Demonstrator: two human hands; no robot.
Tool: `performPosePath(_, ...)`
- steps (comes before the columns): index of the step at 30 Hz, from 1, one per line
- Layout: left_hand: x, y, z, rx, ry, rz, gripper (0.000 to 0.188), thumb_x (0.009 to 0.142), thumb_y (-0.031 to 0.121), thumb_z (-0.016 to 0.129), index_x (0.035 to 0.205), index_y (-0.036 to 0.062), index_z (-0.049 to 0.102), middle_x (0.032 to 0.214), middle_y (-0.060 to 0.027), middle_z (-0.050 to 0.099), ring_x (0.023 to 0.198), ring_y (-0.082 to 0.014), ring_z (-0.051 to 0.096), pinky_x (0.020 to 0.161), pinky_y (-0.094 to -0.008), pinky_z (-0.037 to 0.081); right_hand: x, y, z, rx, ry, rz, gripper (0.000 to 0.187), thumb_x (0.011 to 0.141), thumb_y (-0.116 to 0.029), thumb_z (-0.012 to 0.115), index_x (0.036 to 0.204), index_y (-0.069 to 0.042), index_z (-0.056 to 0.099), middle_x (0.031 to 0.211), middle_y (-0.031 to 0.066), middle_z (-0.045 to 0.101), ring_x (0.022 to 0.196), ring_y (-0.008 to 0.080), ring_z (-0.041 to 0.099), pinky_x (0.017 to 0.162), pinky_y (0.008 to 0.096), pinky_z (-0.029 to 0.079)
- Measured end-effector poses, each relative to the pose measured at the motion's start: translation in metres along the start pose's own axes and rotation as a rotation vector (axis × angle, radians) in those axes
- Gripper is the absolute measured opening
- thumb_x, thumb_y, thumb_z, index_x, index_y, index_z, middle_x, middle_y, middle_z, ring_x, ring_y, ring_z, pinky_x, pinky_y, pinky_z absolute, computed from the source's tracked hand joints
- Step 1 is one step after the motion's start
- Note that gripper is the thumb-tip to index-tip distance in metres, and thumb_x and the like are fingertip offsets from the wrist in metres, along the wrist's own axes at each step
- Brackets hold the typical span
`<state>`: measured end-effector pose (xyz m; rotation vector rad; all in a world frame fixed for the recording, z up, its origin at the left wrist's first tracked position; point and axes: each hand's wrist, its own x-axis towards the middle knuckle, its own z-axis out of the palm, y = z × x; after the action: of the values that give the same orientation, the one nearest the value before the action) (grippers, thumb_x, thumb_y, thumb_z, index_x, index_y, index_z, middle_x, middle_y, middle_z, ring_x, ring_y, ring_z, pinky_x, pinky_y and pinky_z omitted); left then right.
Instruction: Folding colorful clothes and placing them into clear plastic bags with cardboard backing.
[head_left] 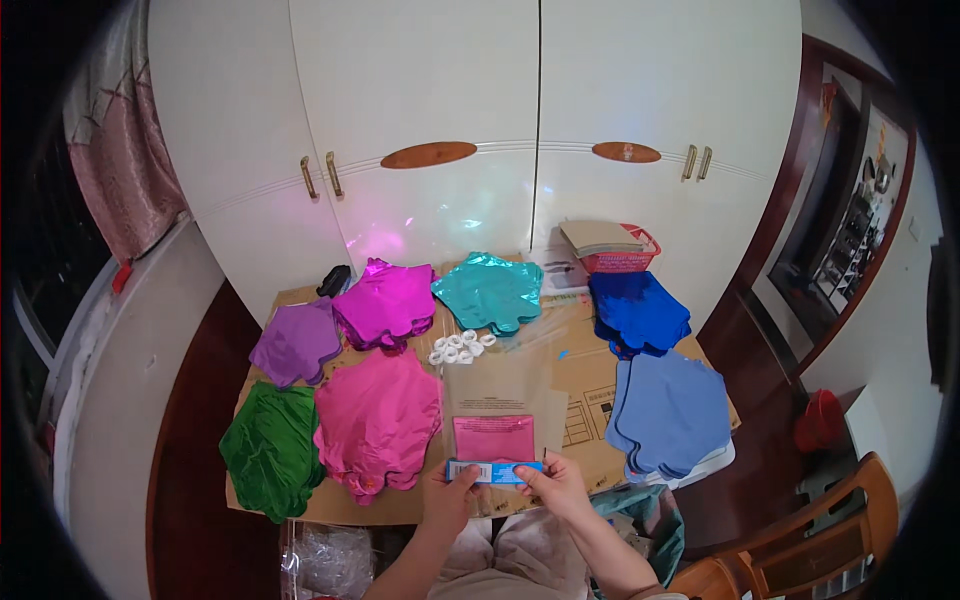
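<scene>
At the near edge of the table, my left hand (pixel 449 494) and my right hand (pixel 560 487) grip the two ends of a blue-and-white labelled strip (pixel 500 473), thumbs on top. Just beyond it lies a pink folded sheet (pixel 494 437), apparently inside a clear plastic bag (pixel 500 392) with printing on it. The strip overlaps the near side of the pink sheet. Past the bag is a cluster of small white rolls (pixel 463 347). A stack of pink flower-shaped foil sheets (pixel 380 422) lies to the left of my hands.
Cardboard (pixel 580 385) covers the table. More foil stacks surround it: green (pixel 270 450), purple (pixel 296 342), magenta (pixel 387 302), teal (pixel 490 292), dark blue (pixel 642 312) and grey-blue (pixel 672 412). A red basket (pixel 625 262) stands at the back; a wooden chair (pixel 820 540) is near right.
</scene>
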<state>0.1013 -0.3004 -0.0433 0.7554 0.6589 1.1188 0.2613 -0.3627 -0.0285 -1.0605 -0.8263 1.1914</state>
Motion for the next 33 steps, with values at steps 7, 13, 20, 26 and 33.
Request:
performPosePath(7,-0.005,0.004,0.011,0.143,0.075,0.090,0.006,0.083,0.005,0.064,0.084,0.0015,0.060,0.077,-0.0070,0.065,0.061,-0.0110,0.060,0.054,-0.0235,0.047,0.001,0.006,0.007,0.020,0.077,-0.096,0.017,0.087,-0.010,0.063,0.100,-0.002,0.057,0.077,-0.0011,0.061,0.065,0.0038,0.055,0.057,0.0183,0.045)
performPosePath(13,-0.003,-0.006,0.010,-0.095,0.047,0.068,0.007,0.084,0.007,0.063,0.087,0.0021,0.059,0.078,-0.0076,0.065,0.061,-0.0138,0.062,0.052,-0.0246,0.046,0.005,0.013,-0.003,-0.024,0.016,-0.127,0.012,0.087,-0.003,0.059,0.099,-0.003,0.056,0.083,-0.0020,0.060,0.070,0.0020,0.053,0.062,0.0180,0.044)
performPosePath(20,-0.011,-0.007,0.014,0.091,-0.047,0.108,0.010,0.088,0.008,0.060,0.096,0.0026,0.059,0.084,-0.0073,0.066,0.066,-0.0161,0.065,0.056,-0.0240,0.050,0.003,0.007,0.018,0.028,0.232,-0.237,0.011,0.088,-0.004,0.058,0.098,-0.003,0.055,0.083,-0.0016,0.059,0.073,0.0029,0.052,0.065,0.0179,0.042)
performPosePath(26,-0.009,-0.010,0.013,-0.052,-0.053,0.130,0.012,0.088,0.009,0.059,0.098,0.0028,0.058,0.085,-0.0081,0.066,0.066,-0.0169,0.065,0.057,-0.0246,0.052,0.002,0.010,0.025,0.060,0.256,-0.337,0.010,0.092,-0.007,0.051,0.100,-0.002,0.055,0.085,-0.0014,0.059,0.075,0.0037,0.052,0.067,0.0191,0.043)
performPosePath(33,-0.009,-0.004,0.016,-0.059,0.019,0.112,0.007,0.087,0.005,0.059,0.093,0.0033,0.057,0.082,-0.0079,0.064,0.063,-0.0147,0.063,0.056,-0.0251,0.052,-0.002,0.005,0.022,-0.008,0.158,-0.261,0.009,0.091,-0.008,0.056,0.098,-0.003,0.054,0.082,-0.0016,0.058,0.073,0.0037,0.050,0.065,0.0201,0.042)
